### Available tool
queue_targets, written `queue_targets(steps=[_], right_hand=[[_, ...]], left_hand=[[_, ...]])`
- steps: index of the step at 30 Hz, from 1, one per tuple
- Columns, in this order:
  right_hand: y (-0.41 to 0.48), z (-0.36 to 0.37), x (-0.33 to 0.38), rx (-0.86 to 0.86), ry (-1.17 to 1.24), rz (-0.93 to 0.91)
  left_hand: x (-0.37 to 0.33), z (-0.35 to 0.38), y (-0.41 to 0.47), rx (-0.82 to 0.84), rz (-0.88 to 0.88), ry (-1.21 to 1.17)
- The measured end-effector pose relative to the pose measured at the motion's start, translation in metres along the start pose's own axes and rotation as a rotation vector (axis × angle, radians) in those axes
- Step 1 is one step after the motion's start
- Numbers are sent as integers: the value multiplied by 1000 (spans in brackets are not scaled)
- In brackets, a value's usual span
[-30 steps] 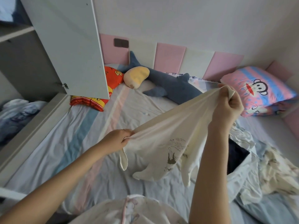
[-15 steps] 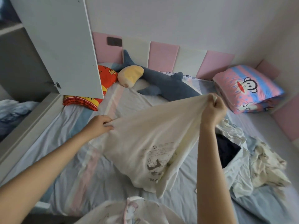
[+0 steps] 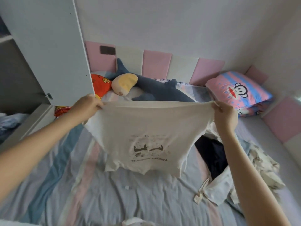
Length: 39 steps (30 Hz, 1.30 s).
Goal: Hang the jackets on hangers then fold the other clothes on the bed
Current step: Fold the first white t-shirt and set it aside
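A cream T-shirt (image 3: 146, 126) with a dark printed drawing hangs spread out above the striped bed (image 3: 81, 193). My left hand (image 3: 86, 106) grips one top corner of it and my right hand (image 3: 225, 115) grips the other, so its upper edge is stretched level between them. Its lower edge dangles just over the sheet. To the right on the bed lies a heap of other clothes (image 3: 219, 185): a pale garment, a dark navy one (image 3: 211, 154) and a cream patterned one (image 3: 263, 168).
An open grey wardrobe door (image 3: 48, 51) juts over the bed's left side. At the padded headboard lie a blue shark plush (image 3: 159, 92), a red cushion (image 3: 99, 85) and a pink monkey pillow (image 3: 239, 93). Another pale garment (image 3: 135, 222) shows at the bottom edge.
Both hands have moved apart and level, pulling the T-shirt from a slanted bunch into a flat spread sheet facing me. The print now shows in the middle.
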State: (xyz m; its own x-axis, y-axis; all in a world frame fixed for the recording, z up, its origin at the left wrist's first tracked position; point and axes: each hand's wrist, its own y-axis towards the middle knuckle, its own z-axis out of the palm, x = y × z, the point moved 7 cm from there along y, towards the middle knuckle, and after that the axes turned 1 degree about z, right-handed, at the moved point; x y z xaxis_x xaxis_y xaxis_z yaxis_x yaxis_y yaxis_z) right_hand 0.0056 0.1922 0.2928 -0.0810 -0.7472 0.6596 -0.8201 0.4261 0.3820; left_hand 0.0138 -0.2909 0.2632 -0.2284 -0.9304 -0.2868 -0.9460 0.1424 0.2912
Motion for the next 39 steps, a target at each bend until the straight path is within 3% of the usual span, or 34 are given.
queue_targets(steps=[2, 5, 9, 11, 12, 15, 17, 19, 21, 23, 25, 27, 30, 32, 35, 37, 39], right_hand=[[10, 5, -2, 15, 29, 29], [21, 15, -11, 51, 152, 93], [35, -5, -10, -150, 398, 166], [35, -3, -12, -132, 432, 157], [31, 5, -14, -66, 450, 155], [-6, 51, -35, 279, 329, 127], [-61, 95, -57, 733, 87, 43], [-135, 126, -95, 1248, -308, -26], [-191, 128, -143, 1610, -596, 47], [-219, 119, -184, 1781, -753, 275], [-229, 106, -202, 1850, -825, 463], [-220, 95, -210, 1791, -843, 559], [-190, 93, -216, 1494, -725, 598], [-157, 93, -207, 1116, -511, 572], [-95, 90, -170, 574, -86, 573], [-40, 88, -130, 386, 225, 582], [11, 82, -94, 247, 390, 530]], left_hand=[[-13, -8, 14, -28, -9, -60], [-20, -3, 27, 94, -43, -41], [-30, -44, 49, -222, 41, -112], [-36, -42, 54, -217, 99, -109], [-30, -29, 54, -138, 84, -112], [-9, 36, 28, 202, -3, -142], [-4, 90, -9, 397, -41, -133], [-7, 139, -51, 639, -34, -99], [-8, 177, -97, 963, -25, -45], [-5, 199, -139, 1314, -64, -16], [-5, 203, -166, 1548, -142, -84], [-4, 196, -172, 1606, -189, -155], [6, 191, -154, 1462, -210, -287], [8, 184, -126, 1206, -220, -326], [12, 153, -49, 686, -297, -337], [5, 107, 21, 432, -247, -277], [-3, 62, 80, 240, -154, -225]])
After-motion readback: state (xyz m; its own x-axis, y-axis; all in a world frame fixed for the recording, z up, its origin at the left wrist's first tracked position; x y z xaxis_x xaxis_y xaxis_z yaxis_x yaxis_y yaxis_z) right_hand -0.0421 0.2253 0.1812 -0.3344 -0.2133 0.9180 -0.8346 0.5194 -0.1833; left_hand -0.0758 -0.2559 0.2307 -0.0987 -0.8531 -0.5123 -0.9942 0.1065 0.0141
